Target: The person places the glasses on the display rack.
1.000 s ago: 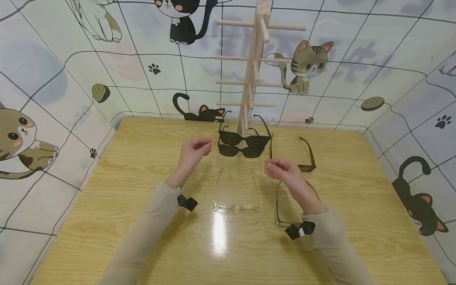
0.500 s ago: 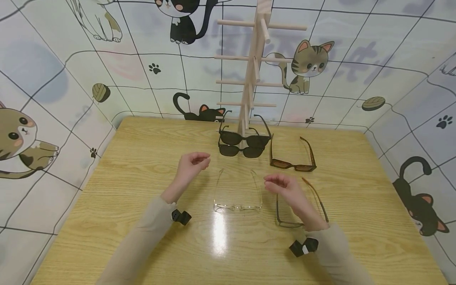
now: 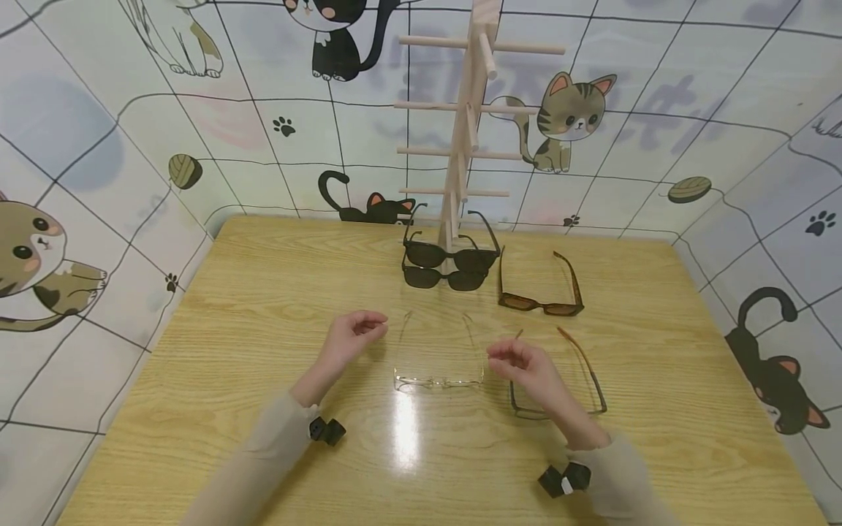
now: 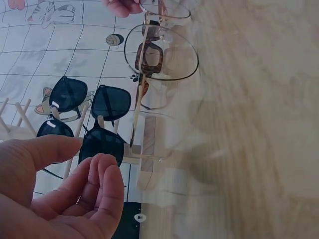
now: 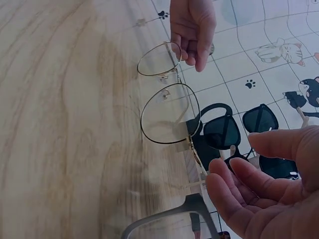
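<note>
Left grip [image 3: 346,340], thumb parted from bent fingers, empty, hovers left of thin gold-wire round eyeglasses [image 3: 438,382] on the yellow wood-grain bench [image 3: 658,329]; right grip [image 3: 526,365], likewise, near their right. Pinching both sides evenly should prevent twisting.

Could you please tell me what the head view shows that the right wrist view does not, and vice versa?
Only the head view shows the beige sleeves and the black devices worn at the wrists. Only the right wrist view plainly shows the round lens shape of the gold-rimmed glasses. Both show those glasses, the left hand, the right hand, the grey-framed glasses and black sunglasses.
</note>
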Demonstrator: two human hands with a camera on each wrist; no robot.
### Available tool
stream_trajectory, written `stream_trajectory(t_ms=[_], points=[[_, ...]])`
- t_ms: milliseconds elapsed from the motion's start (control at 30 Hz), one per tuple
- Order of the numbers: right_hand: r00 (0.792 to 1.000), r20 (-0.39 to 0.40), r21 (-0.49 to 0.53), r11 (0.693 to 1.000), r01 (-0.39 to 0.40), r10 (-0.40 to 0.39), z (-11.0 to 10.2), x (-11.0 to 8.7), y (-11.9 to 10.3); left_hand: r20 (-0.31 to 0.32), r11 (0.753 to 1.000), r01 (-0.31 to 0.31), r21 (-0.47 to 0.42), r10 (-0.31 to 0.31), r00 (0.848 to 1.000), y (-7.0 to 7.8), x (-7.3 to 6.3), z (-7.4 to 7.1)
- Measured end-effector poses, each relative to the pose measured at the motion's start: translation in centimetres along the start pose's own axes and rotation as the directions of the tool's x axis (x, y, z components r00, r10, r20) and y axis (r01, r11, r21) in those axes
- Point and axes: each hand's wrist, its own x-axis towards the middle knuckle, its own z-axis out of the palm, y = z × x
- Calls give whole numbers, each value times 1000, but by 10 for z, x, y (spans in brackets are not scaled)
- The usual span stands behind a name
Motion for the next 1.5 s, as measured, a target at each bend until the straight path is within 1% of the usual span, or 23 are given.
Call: stream_trajectory(t_ms=[200, 300, 433, 567, 633, 800, 967, 1067, 1233, 1367, 1500], points=[[998, -29, -105, 993, 55, -58, 6, -3, 6, 46, 998, -34, 52, 31, 998, -7, -13, 7], [998, -36, -151, 987, 51, -57, 9, -3, 9, 68, 997, -31, 64, 26, 997, -9, -17, 11], [998, -39, -208, 977, 45, -54, 13, -4, 10, 88, 998, -23, 59, 17, 996, -11, -21, 14], [998, -35, -248, 968, 48, -58, 15, -4, 11, 116, 998, -33, 52, 27, 993, -14, -24, 15], [998, -39, -243, 969, 39, -50, 15, -3, 11, 129, 998, -35, 48, 29, 991, -15, -24, 16], [999, -49, -191, 981, -13, 4, 17, -1, 10, 143, 999, -31, 35, 26, 989, -17, -24, 16], [998, -44, -188, 981, -52, 44, 19, 1, 9, 166, 1000, 11, 23, -14, 986, -15, -24, 18], [999, -17, -190, 981, -48, 46, 20, 1, 9, 173, 999, 25, 21, -28, 984, -14, -24, 18], [998, 40, -152, 988, -33, 39, 20, 2, 7, 208, 999, 36, -4, -34, 977, -13, -25, 17], [995, 65, -105, 992, -63, 70, 21, 3, 7, 235, 999, 47, -22, -41, 971, -14, -26, 17], [991, 81, -77, 992, -99, 105, 23, 5, 8, 240, 996, 84, -38, -73, 968, -14, -26, 18]])
